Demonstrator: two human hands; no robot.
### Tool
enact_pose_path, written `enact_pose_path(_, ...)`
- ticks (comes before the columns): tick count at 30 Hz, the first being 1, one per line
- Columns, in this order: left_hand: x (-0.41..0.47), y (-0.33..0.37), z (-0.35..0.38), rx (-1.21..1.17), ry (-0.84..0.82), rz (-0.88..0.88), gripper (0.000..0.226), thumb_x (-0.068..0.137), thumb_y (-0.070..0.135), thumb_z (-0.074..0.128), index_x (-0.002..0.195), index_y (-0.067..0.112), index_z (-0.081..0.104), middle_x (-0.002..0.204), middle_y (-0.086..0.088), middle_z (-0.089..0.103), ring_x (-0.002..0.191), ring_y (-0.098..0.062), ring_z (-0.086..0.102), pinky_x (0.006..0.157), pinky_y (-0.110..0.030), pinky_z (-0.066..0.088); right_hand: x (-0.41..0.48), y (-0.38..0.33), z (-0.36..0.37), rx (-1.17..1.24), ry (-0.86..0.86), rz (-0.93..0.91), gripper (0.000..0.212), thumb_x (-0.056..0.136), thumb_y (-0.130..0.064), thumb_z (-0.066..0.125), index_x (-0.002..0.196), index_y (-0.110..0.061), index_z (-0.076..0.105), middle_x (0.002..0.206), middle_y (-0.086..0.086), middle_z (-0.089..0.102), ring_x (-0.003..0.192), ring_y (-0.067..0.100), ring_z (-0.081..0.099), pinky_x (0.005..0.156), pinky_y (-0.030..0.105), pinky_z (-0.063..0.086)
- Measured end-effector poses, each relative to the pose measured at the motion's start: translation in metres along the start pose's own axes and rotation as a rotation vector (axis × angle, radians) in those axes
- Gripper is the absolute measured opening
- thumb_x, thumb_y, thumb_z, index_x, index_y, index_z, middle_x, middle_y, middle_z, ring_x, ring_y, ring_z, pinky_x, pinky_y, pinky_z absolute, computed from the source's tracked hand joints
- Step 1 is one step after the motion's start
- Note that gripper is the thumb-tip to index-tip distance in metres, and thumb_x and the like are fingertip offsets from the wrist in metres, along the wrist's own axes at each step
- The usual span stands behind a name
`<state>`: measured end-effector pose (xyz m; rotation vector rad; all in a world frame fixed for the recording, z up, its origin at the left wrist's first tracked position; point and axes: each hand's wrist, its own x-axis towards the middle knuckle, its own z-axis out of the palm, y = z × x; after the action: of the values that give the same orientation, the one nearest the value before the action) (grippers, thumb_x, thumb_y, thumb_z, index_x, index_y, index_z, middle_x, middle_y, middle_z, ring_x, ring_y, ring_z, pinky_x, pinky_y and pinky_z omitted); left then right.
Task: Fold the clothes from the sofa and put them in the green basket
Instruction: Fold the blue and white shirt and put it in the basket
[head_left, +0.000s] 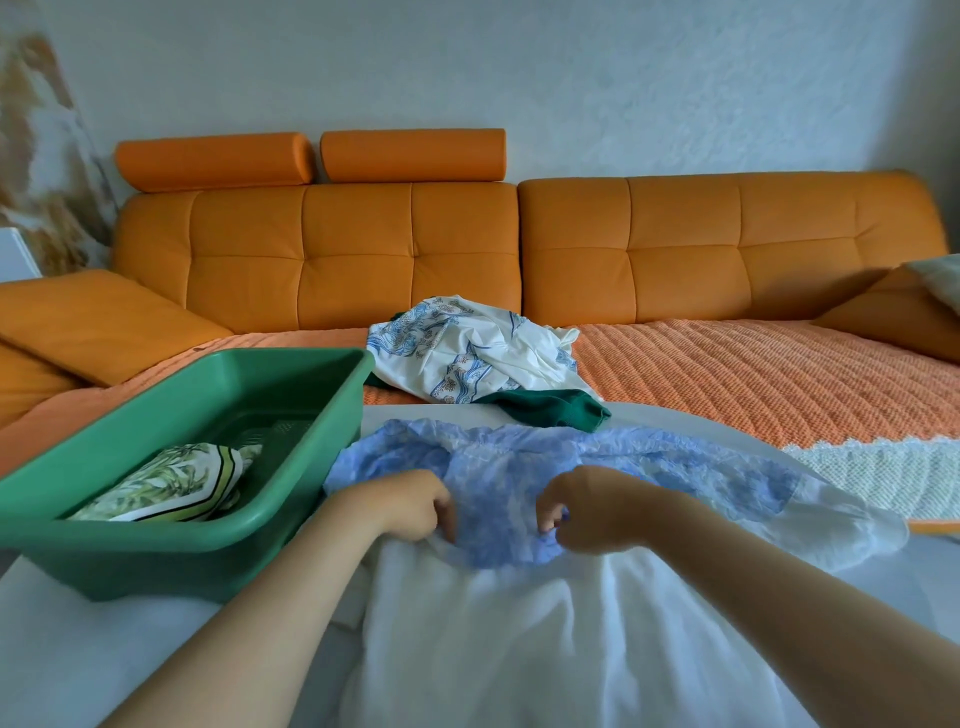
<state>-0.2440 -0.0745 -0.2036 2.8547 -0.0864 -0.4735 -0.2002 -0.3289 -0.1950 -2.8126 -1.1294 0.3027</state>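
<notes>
Nearest the lens: white skirt of dress (493, 623), spread loose over counter (78, 649), flanked by both bare forearms.

Fingers (441, 514) of left hand (410, 506) curled under, pinching near edge of crinkled blue bodice. Fingers (550, 514) of right hand (587, 512) curled likewise, pinching a bunched fold of same bodice. Thumbs hidden. Hands near one another but apart, knuckles up, wrists roughly level, forearms converging from the lower corners.

Dress flat on counter, bodice away from the body, one sheer sleeve trailing off to the right, cloth rumpled throughout.

Step in hand, as judged: folding of dress, at its very start, with no fold laid yet.

Next move, as judged: either drawing the pinched cloth taut to flatten it, or carrying the bodice over the skirt. Both pinches to travel evenly; sleeve to be tucked in first. Thin cloth, likely to slip and crease.

Basket (156, 561) on counter just left of dress, holding one folded leaf-print cloth (171, 486).

Beyond, on sofa (363, 249): pile (467, 353) of white printed cloth over dark green, unfolded. Task roughly a third done by this count.
</notes>
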Motion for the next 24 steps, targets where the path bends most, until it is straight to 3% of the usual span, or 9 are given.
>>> enact_pose_path(3,0.003,0.007,-0.008,-0.134,0.388,-0.098,0.045,0.086,0.004,0.039,0.068,0.034,0.068,0.1,0.012,0.065,0.088,-0.011,0.061,0.064,-0.024,0.046,0.006,-0.001,-0.012,0.026,0.294,0.136,0.023,0.088,-0.018,0.049,0.09,-0.026,0.071,0.093,-0.005,0.071,0.089,0.021,0.065,0.076,0.033,0.055)
enact_pose_path(6,0.015,0.01,-0.008,-0.227,0.665,-0.168,0.027,0.097,0.019,0.039,0.089,0.029,0.063,0.111,-0.001,0.052,0.095,-0.022,0.054,0.08,-0.031,0.044,0.012,0.002,-0.013,0.043,0.516,0.276,0.02,0.093,-0.022,0.046,0.105,-0.028,0.061,0.101,-0.004,0.064,0.085,0.023,0.06,0.061,0.031,0.042)
enact_pose_path(9,0.029,0.009,-0.001,-0.149,0.61,-0.246,0.022,0.101,0.038,0.041,0.113,0.026,0.055,0.119,-0.009,0.052,0.103,-0.029,0.054,0.086,-0.038,0.048,0.023,0.011,-0.007,0.045,0.397,0.437,0.04,0.094,-0.028,0.045,0.133,-0.029,0.043,0.11,0.001,0.057,0.085,0.024,0.06,0.058,0.03,0.04)
enact_pose_path(12,0.044,0.009,-0.005,0.007,0.522,-0.251,0.047,0.101,0.049,0.032,0.145,0.033,0.032,0.107,-0.007,0.062,0.098,-0.029,0.057,0.074,-0.038,0.046,0.036,0.022,-0.009,0.148,0.383,0.57,0.057,0.095,-0.037,0.032,0.15,-0.035,0.019,0.088,0.001,0.06,0.07,0.022,0.061,0.055,0.029,0.041)
enact_pose_path(14,0.055,0.01,-0.013,0.063,0.461,-0.239,0.059,0.098,0.056,0.031,0.153,0.04,0.017,0.105,-0.004,0.067,0.094,-0.028,0.061,0.072,-0.037,0.044,0.044,0.031,-0.012,0.145,0.353,0.59,0.062,0.096,-0.055,0.029,0.154,-0.041,0.011,0.086,-0.002,0.064,0.065,0.018,0.061,0.055,0.028,0.044)
enact_pose_path(16,0.066,0.012,-0.02,-0.053,0.363,-0.195,0.066,0.094,0.055,0.045,0.154,0.045,0.019,0.132,-0.001,0.062,0.113,-0.028,0.06,0.085,-0.037,0.047,0.052,0.038,-0.013,0.117,0.287,0.527,0.064,0.093,-0.063,0.039,0.153,-0.043,0.023,0.108,-0.005,0.068,0.077,0.017,0.064,0.059,0.027,0.045)
enact_pose_path(18,0.077,0.01,-0.022,-0.255,0.337,-0.119,0.061,0.091,0.032,0.06,0.148,0.042,0.04,0.142,-0.001,0.056,0.126,-0.026,0.055,0.1,-0.036,0.047,0.063,0.049,-0.011,0.181,0.281,0.458,0.047,0.094,-0.044,0.052,0.141,-0.04,0.049,0.119,-0.008,0.066,0.093,0.017,0.064,0.064,0.025,0.044)
enact_pose_path(21,0.097,0.003,-0.024,-0.532,0.588,-0.061,0.042,0.09,0.004,0.058,0.123,0.027,0.07,0.127,-0.001,0.067,0.117,-0.021,0.061,0.091,-0.025,0.048,0.078,0.069,-0.011,0.424,0.486,0.449,0.026,0.091,-0.016,0.053,0.105,-0.028,0.071,0.089,-0.002,0.066,0.077,0.022,0.061,0.059,0.026,0.043)
enact_pose_path(24,0.112,0.004,-0.025,-0.662,0.819,-0.066,0.035,0.092,0.001,0.06,0.113,0.023,0.075,0.118,0.0,0.07,0.099,-0.012,0.062,0.077,-0.014,0.044,0.091,0.079,-0.013,0.545,0.698,0.478,0.036,0.096,-0.009,0.047,0.124,-0.016,0.069,0.1,0.007,0.07,0.07,0.022,0.06,0.062,0.032,0.051)
